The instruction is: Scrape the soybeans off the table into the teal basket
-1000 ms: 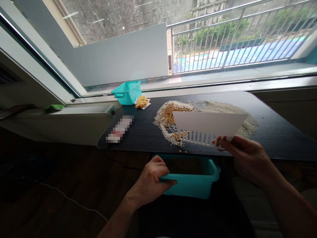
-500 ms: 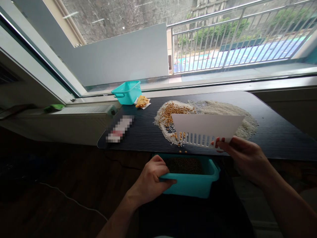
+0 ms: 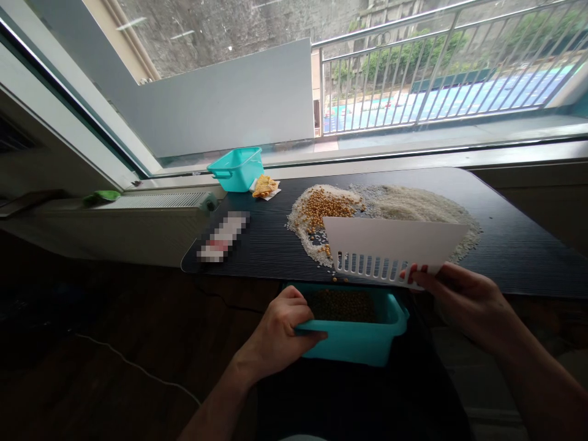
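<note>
My left hand (image 3: pixel 287 321) grips the left end of a teal plastic bin (image 3: pixel 358 343) held below the table's front edge. Small dark round grains (image 3: pixel 342 305) cover the bin's bottom. In my right hand (image 3: pixel 459 294) is a white slotted scoop (image 3: pixel 395 239), pinched at its right end; its row of slots faces down, above the table's front edge. Behind the scoop, yellow soybeans (image 3: pixel 328 205) lie on a patch of white rice (image 3: pixel 298 229). A wider heap of pale rice (image 3: pixel 408 202) spreads to the right, partly hidden by the scoop.
The dark table (image 3: pixel 257 245) stands against a window. At its back left are another teal bin (image 3: pixel 239 171) and a yellow crumpled item (image 3: pixel 265 186) on white paper. A blurred-out flat object (image 3: pixel 224 237) lies at the left edge. A radiator (image 3: pixel 156 201) is further left.
My right hand has moved the scoop slightly right and down, toward the table's front edge. My left hand and the bin have stayed in place.
</note>
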Available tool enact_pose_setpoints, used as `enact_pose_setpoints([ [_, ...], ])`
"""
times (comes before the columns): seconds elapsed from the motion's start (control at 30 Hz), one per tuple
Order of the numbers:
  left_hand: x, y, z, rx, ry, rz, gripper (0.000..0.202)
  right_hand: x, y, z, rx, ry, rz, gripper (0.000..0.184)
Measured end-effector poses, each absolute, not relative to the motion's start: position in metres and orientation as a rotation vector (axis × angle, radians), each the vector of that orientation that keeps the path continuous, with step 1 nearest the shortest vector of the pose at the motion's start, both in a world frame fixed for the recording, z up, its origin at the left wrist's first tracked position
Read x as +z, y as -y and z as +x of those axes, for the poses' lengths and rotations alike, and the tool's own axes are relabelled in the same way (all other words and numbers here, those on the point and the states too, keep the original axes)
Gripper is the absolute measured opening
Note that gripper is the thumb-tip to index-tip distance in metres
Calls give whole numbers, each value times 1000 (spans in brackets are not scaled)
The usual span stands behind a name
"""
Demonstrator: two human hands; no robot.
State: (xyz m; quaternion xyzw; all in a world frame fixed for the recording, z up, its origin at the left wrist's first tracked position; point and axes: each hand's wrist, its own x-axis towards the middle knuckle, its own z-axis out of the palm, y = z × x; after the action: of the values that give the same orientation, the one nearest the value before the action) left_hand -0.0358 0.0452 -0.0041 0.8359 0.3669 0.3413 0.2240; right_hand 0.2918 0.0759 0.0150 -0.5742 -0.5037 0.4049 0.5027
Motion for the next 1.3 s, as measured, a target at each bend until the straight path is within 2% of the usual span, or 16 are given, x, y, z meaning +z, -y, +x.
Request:
enact_pose_setpoints([
  [0.27,-4,-46,-37,942,-990,2326,53,9,-67,297,1014,1252,-1357,50],
  [0.6,-5,-45,-38,958,-989,2319,54,15,-74,290,963,1248,-1375,60],
  [0.73,-5,-45,-37,964,-1004,2303,54,12,-82,292,792,1197,-1388,51],
  [0.87,-5,-44,-38,957,-1007,2308,53,11,-95,284,785,1232,-1336,41],
  [1.1,-4,-44,-38,944,-1010,2308,52,3,-110,276,767,1281,-1348,51],
  [1.3,-7,-45,-38,940,-1016,2306,50,6,-104,283,772,1277,-1355,48],
])
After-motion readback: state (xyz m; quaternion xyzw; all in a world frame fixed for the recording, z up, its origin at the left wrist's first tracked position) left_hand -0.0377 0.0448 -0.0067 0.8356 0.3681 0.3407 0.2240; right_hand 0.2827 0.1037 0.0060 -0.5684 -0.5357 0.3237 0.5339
